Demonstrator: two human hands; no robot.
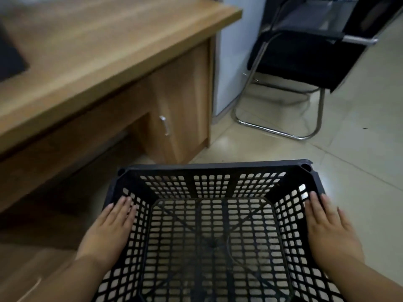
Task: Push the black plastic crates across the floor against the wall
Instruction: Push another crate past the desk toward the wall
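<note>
Black plastic lattice fills the lower view: one empty crate point(209, 225) sits on the pale tiled floor point(359, 160), its far rim just short of the wooden desk point(104, 62). The left hand point(109, 232) and right hand point(329, 229) lie flat on the two side rims, fingers straight, clasping nothing. The pale wall panel point(220, 73) beside the desk stands well apart, with a black chair point(305, 59) near it. Judging by that gap, the push is unfinished; only one crate shows.
</note>
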